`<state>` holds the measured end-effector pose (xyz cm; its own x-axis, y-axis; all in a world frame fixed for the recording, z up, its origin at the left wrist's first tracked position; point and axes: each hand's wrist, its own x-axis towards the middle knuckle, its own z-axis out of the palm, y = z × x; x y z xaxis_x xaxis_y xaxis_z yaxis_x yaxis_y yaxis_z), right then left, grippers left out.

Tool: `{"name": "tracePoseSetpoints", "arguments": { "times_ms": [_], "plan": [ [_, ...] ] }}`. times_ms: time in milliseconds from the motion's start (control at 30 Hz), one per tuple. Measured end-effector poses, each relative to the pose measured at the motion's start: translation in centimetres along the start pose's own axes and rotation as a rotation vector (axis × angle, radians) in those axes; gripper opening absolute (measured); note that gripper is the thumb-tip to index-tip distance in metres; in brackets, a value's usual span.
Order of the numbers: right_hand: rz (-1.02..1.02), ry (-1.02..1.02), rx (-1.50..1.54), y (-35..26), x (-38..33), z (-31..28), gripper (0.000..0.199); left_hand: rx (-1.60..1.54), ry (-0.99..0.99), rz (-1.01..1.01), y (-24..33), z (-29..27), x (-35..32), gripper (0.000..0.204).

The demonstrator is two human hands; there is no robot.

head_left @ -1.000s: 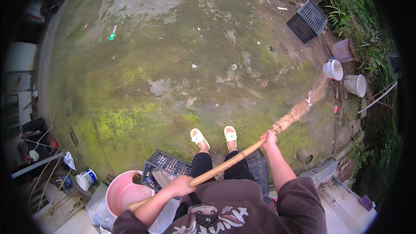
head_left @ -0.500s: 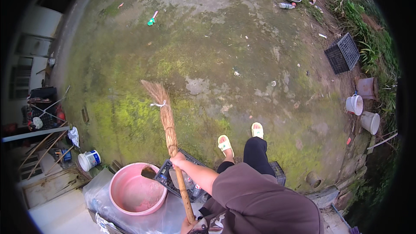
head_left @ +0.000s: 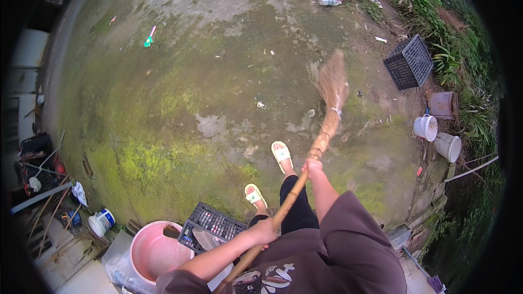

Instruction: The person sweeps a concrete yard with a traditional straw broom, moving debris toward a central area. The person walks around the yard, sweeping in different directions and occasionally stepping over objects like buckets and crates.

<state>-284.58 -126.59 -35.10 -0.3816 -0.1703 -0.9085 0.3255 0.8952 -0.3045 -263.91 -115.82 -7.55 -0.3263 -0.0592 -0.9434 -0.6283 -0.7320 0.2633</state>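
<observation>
A straw broom (head_left: 325, 133) with a long bamboo handle slants across my body, its blurred bristles spread ahead and to the right, over the mossy concrete ground. My right hand (head_left: 312, 167) is closed around the upper handle, just below the bound straw. Lower down, at my waist, my left hand (head_left: 262, 232) grips the same handle, whose end runs past it toward the lower edge. White bits of litter (head_left: 260, 104) lie on the ground left of the bristles. Whether the bristles touch the ground, I cannot tell.
Close on my left are a black crate (head_left: 218, 223) and a pink basin (head_left: 155, 250), with a white bucket (head_left: 102, 222) beyond. Another black crate (head_left: 408, 62) and several buckets (head_left: 426, 127) line the right edge. A green-and-pink toy hand (head_left: 149, 39) lies far left.
The broom has swung from the left across to the right, both hands moving with it. My left hand has come fully into view. My feet appear further left as the view shifts right.
</observation>
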Motion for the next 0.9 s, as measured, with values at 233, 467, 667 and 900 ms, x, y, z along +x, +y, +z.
{"name": "tracePoseSetpoints", "arguments": {
  "times_ms": [233, 467, 667, 900],
  "plan": [
    [0.129, 0.505, 0.239, -4.1, 3.4, -19.6, 0.010, 0.464, -0.121, 0.087, 12.1, 0.2, 2.5, 0.031],
    [-0.091, 0.005, 0.422, -10.5, -6.7, -8.5, 0.009, -0.051, -0.136, 0.175, 7.2, -7.6, -2.7, 0.041],
    [-0.047, -0.528, 0.115, -4.5, -17.6, 15.9, 0.009, -0.733, 0.140, 0.214, -2.4, -11.0, -7.1, 0.046],
    [0.022, -0.840, -0.623, 12.0, -30.4, 34.0, 0.009, -1.607, 0.409, 0.086, -14.8, -9.3, -12.0, 0.027]
  ]
}}
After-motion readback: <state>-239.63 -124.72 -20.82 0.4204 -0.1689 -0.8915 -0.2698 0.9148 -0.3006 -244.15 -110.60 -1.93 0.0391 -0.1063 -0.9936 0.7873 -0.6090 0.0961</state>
